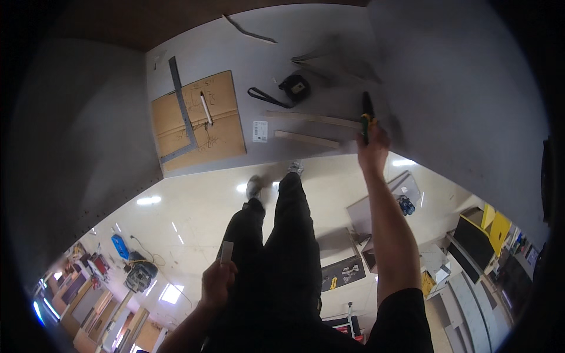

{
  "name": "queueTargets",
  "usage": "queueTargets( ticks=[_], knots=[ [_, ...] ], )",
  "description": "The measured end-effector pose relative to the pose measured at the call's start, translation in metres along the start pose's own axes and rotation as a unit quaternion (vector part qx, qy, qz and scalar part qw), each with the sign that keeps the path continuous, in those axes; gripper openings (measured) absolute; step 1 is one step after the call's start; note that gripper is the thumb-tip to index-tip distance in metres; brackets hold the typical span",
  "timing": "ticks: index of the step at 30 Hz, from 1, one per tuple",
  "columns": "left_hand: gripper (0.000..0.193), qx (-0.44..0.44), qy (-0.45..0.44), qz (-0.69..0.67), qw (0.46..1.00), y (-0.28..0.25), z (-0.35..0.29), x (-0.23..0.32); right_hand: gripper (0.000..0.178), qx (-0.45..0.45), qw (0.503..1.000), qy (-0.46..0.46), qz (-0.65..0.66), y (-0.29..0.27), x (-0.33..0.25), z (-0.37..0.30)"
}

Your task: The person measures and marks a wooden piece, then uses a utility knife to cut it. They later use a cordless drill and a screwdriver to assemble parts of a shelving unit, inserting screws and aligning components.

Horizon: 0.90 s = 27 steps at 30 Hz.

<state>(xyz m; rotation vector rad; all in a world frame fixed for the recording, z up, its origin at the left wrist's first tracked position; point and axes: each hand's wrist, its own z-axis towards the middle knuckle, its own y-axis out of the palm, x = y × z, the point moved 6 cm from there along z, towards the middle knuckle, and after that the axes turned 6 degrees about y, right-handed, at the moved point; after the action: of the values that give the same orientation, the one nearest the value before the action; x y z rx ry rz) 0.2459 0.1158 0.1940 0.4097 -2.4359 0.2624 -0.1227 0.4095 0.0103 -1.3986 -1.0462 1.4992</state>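
Note:
My right hand [373, 145] is closed around what look like pliers [367, 113] with green and yellow handles, their dark tip pointing away over the grey panel [235, 59]. Between the fingers and thumb of my left hand [218, 281], low beside my leg, is a short pale flat strip [227, 252]. Two thin wooden strips lie near the panel's front edge; the longer strip [312, 118] reaches toward my right hand, and the shorter strip [306, 139] is nearer me. A black tape measure [294, 87] with a wrist strap sits behind them.
On the left lies a cardboard sheet [229, 126] bearing a metal square [181, 103] and a white marker [206, 108]. A thin bent strip [250, 30] is at the back. Grey side walls [88, 117] rise left and right. On the floor stand a machine [140, 275] and several boards.

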Motion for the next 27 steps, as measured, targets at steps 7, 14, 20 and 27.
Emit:
queueTargets(
  ticks=[7, 14, 20, 27],
  knots=[
    [0.032, 0.011, 0.007, 0.094, 0.995, 0.020, 0.064, 0.042, 0.044, 0.033, 0.999, -0.010, -0.025, 0.035, 0.006, 0.021],
    [0.033, -0.057, 0.214, 0.004, 0.975, 0.016, 0.237, 0.084, 0.037, 0.080, 0.997, -0.011, 0.002, -0.003, -0.061, 0.014],
    [0.024, -0.132, 0.246, 0.062, 0.958, 0.077, 0.269, 0.063, 0.038, -0.313, 0.796, 0.146, 0.497, 0.025, -0.203, -0.040],
    [0.012, -0.092, 0.185, 0.038, 0.978, 0.056, 0.267, 0.064, 0.031, -0.369, 0.805, 0.125, 0.448, 0.049, -0.245, -0.053]
  ],
)
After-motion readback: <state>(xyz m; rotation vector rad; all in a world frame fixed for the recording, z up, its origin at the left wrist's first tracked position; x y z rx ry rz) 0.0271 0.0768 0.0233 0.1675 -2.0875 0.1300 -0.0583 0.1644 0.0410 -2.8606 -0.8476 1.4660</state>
